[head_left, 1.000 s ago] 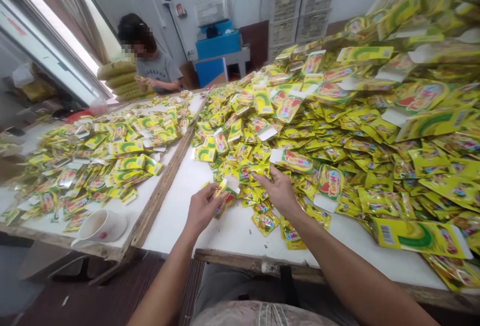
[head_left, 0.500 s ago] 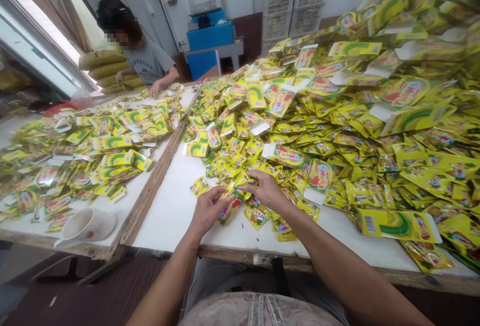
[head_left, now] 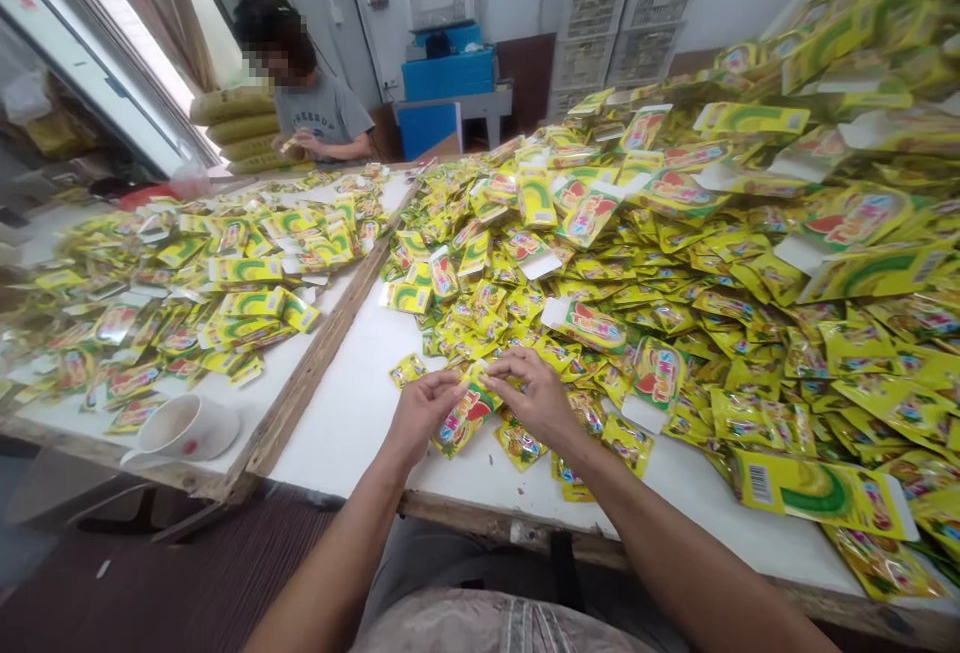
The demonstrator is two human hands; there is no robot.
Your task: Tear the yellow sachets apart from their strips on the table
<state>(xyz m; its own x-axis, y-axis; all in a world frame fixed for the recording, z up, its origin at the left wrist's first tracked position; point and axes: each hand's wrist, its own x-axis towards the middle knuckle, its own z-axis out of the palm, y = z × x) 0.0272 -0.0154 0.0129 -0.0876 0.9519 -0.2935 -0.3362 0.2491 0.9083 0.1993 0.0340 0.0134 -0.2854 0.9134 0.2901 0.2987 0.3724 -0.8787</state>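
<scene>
In the head view, my left hand [head_left: 421,415] grips a small yellow and green printed carton [head_left: 463,423] by its side near the upper end, thumb and fingers closed. My right hand [head_left: 531,395] pinches at the carton's top end, its thumb and forefinger closed there; the flap between the fingertips is mostly hidden. The carton tilts just above the white tabletop [head_left: 337,403], its printed front facing up. Shiny yellow sachets [head_left: 523,441] lie right below and beyond my hands.
A large heap of sachets and cartons [head_left: 675,263] rises to the right. Across a wooden strip [head_left: 322,363], more cartons [head_left: 247,303] cover the left table, with a white mug [head_left: 184,428] near its edge. A co-worker [head_left: 322,113] sits at the far left.
My view has shifted slightly, so the scene sits further right. The carton's front shows more fully between my hands. The co-worker's hands have risen off the pile and come together.
</scene>
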